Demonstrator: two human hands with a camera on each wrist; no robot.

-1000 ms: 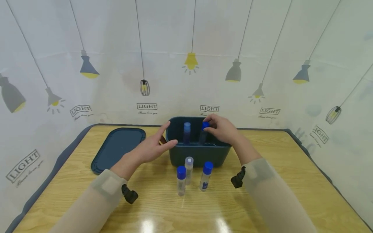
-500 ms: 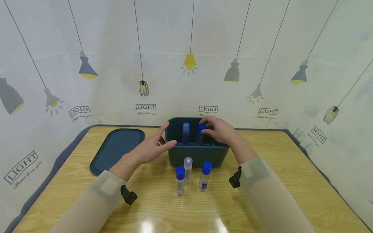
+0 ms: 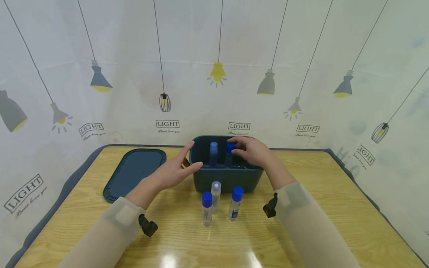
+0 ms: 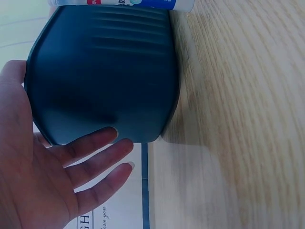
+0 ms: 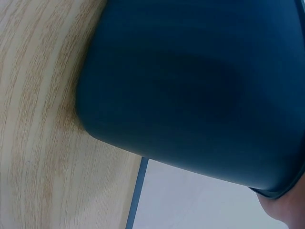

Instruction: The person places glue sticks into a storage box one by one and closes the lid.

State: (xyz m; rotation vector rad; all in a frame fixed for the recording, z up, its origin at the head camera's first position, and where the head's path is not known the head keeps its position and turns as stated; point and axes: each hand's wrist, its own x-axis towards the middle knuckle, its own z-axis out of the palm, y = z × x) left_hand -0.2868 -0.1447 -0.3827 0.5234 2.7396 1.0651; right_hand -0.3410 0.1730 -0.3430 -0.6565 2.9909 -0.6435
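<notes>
In the head view, a dark blue-green bin stands at the back of the table. My right hand reaches over its rim and pinches the blue cap of a clear tube that stands upright inside. Left of that tube, a second one with a paler blue cap also stands in the bin. My left hand, fingers straight and spread, rests against the bin's left end with the thumb by the near rim. In the right wrist view, the bin's wall hides most of the right hand.
In front of the bin stand two blue-capped tubes and a clear-capped tube, all upright. A flat dark blue lid lies at the left. Close behind the table hangs a printed cloth.
My right hand has moved slightly left with the pinched tube, bringing it nearer the other tube in the bin. The left hand stays at the bin's left end.
</notes>
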